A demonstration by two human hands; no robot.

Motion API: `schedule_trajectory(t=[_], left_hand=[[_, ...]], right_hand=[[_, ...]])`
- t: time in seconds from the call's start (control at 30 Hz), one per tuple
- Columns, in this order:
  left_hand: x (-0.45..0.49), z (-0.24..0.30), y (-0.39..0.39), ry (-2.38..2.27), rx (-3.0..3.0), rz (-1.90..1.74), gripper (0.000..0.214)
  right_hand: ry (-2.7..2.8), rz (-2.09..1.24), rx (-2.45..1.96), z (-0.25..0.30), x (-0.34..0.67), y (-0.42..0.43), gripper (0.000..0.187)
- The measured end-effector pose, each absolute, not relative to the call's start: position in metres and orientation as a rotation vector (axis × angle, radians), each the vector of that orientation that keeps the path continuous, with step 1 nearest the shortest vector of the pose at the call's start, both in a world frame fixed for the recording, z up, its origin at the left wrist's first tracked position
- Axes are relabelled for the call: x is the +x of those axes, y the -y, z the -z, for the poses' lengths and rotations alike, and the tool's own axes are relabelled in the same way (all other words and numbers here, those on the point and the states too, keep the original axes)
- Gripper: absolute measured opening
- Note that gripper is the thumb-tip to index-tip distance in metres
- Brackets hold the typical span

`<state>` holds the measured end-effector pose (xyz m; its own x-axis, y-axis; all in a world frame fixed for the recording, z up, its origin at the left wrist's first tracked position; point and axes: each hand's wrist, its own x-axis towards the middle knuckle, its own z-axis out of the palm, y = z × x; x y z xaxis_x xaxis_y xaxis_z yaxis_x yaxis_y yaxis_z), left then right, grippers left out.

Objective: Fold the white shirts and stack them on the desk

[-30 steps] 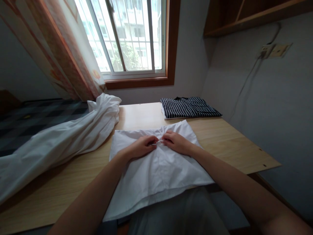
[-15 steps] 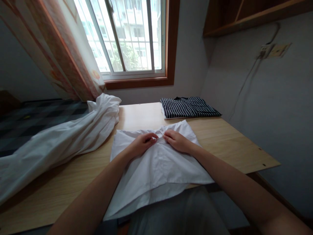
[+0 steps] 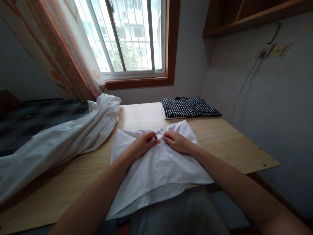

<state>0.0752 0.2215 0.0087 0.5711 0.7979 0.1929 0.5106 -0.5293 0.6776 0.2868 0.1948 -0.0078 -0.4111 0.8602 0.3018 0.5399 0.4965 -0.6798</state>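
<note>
A white shirt lies spread in front of me, its lower edge hanging past the near edge of the table. At its upper middle, my left hand is curled with thumb and fingers on the cloth of the front strip. My right hand pinches the same strip just to the right, its fingers bent over the fabric. The fingertips of both hands almost meet. What small part sits between them is too tiny to make out.
A crumpled white cloth runs along the left over the wooden table and a checked bed. Folded black-and-white striped clothing rests at the far right. Beyond are a window, a curtain and a wall socket.
My left thumb has slid slightly right along the shirt's front strip, and the left fingers have lifted and curled a little. My right hand has barely moved.
</note>
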Motion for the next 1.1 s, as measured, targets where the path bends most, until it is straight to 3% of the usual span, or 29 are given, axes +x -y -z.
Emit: schedule_trajectory(t=[0.43, 0.67, 0.73, 0.87, 1.1], left_hand=[[0.060, -0.017, -0.226, -1.111, 2.327, -0.754, 0.033], [0.029, -0.043, -0.232, -1.762, 2.447, -0.735, 0.045], [0.019, -0.046, -0.235, -1.982, 2.391, -0.613, 0.051], [0.004, -0.054, -0.237, -2.225, 2.252, -0.392, 0.035], [-0.013, -0.075, -0.232, -2.457, 1.953, -0.949, 0.042]], right_hand=[[1.988, -0.679, -1.179, 0.005, 0.291, -0.194, 0.029], [1.615, -0.368, -1.317, -0.001, 0.310, -0.198, 0.047], [1.470, -0.396, -1.385, -0.004, 0.322, -0.200, 0.045], [1.250, -0.488, -1.460, -0.010, 0.349, -0.207, 0.036], [0.789, -0.321, -1.503, -0.021, 0.418, -0.219, 0.033]])
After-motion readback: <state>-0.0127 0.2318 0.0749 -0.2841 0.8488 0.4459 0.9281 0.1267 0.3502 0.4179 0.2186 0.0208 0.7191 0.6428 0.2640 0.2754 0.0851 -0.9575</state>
